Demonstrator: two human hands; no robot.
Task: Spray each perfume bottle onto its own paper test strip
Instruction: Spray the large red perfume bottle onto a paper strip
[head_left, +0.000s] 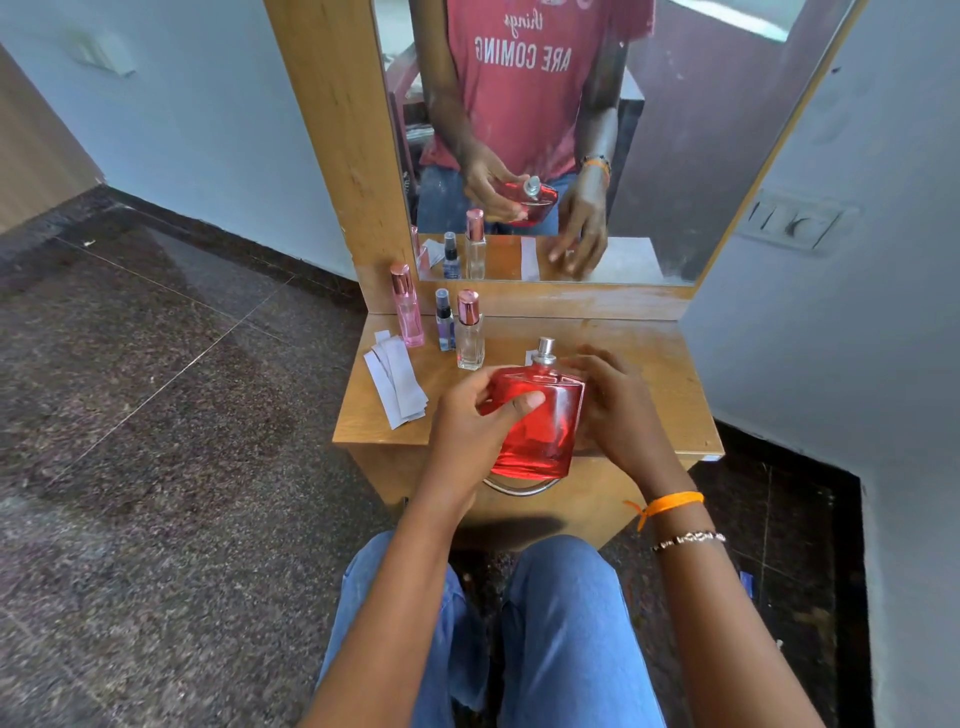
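Observation:
My left hand (467, 423) grips a large red perfume bottle (543, 428) with a bare silver spray nozzle, held just above the front of the small wooden dresser top (649, 358). The thumb lies across the bottle's front face. My right hand (618, 410) is just right of and behind the bottle, fingers loosely extended toward the dresser top and holding nothing. A corner of a white paper strip (530, 357) shows behind the nozzle. Several more white strips (397, 384) lie fanned at the left edge.
Three other bottles stand at the back left: a tall pink one (409, 312), a small purple spray (444, 322) and a clear one with a rose cap (470, 335). A mirror (571, 130) rises behind. A wall (831, 338) closes the right side.

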